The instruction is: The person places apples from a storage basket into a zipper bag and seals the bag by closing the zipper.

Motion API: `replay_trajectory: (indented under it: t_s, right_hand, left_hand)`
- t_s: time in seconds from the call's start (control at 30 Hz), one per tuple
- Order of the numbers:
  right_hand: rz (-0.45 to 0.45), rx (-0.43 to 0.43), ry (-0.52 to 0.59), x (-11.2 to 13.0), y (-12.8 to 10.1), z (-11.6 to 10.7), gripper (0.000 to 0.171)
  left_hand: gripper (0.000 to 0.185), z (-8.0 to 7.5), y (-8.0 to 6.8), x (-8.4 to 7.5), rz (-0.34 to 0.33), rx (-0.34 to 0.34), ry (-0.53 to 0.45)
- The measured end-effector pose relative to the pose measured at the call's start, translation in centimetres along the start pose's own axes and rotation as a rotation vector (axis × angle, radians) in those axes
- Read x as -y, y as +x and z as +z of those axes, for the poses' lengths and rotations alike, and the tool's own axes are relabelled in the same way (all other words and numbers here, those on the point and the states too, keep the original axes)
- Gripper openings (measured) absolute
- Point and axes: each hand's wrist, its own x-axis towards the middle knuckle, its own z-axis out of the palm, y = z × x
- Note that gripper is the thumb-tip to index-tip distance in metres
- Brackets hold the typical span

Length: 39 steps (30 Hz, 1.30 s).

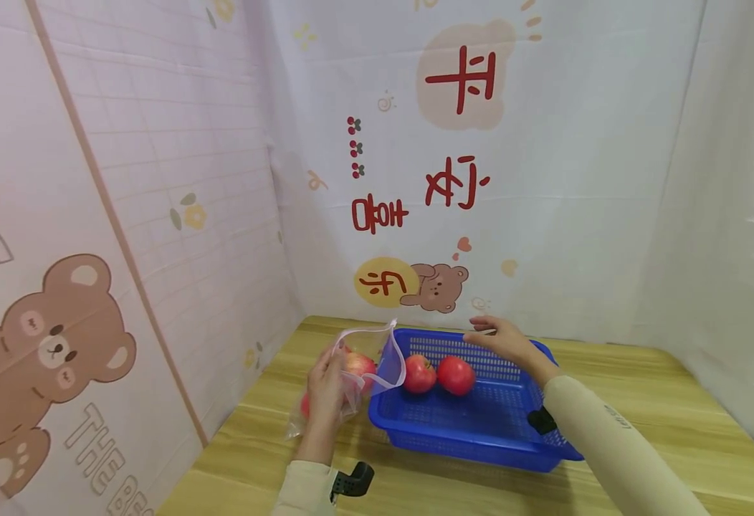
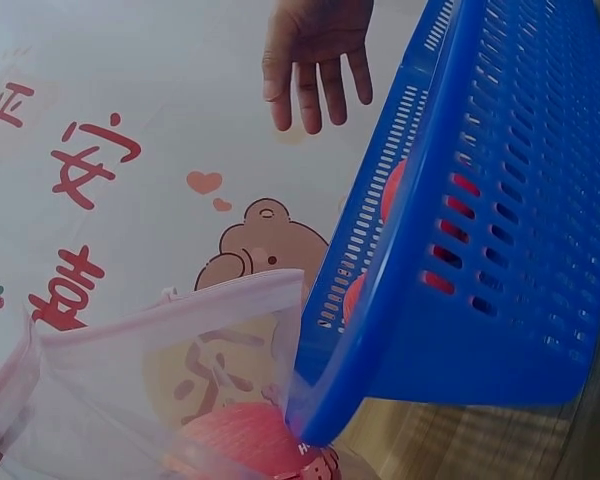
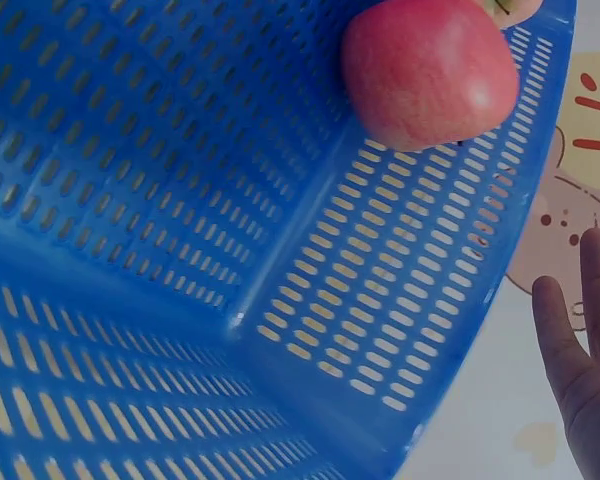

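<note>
Left of the blue basket (image 1: 474, 423), touching its left wall: clear plastic bag (image 1: 367, 358), thin and limp, holding red apples (image 1: 359, 365). Judged light in the film but weighted by the fruit; slippery, prone to tearing or sagging if lifted by one edge. Best taken at the bag's mouth hem or cradled from beneath.

Left hand (image 1: 325, 390), at the bag's near side: grip curled round the film and the fruit inside.

Inside the basket, toward its left rear: two loose apples (image 1: 438, 374), touching each other. Judged firm, smooth, moderately heavy, apt to roll and bruise; best cupped whole in the palm.

Above the basket's rear rim: right hand (image 1: 504, 340), grip spread, fingers relaxed, holding nothing.

Basket itself: rigid perforated plastic, seated on the wooden counter (image 1: 641, 401).
</note>
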Motion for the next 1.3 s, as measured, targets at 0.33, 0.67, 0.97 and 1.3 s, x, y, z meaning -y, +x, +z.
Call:
replay_trajectory:
  t_s: [0.33, 0.67, 0.97, 1.3]
  right_hand:
    - [0.035, -0.036, 0.032, -1.2, 0.1, 0.6, 0.07]
    - [0.145, 0.006, 0.068, -2.2, 0.0, 1.4, 0.075]
    - [0.207, 0.048, 0.045, -2.8, 0.3, 2.8, 0.08]
    - [0.306, 0.129, 0.033, -2.9, 0.3, 3.9, 0.084]
  left_hand:
    - [0.033, 0.1, 0.0, 0.2, -0.024, -0.005, 0.008]
    - [0.033, 0.1, 0.0, 0.2, -0.019, 0.012, -0.031]
    - [0.036, -0.1, -0.2, -0.2, -0.06, 0.034, -0.026]
    - [0.033, -0.1, -0.1, 0.2, 0.018, 0.02, -0.013]
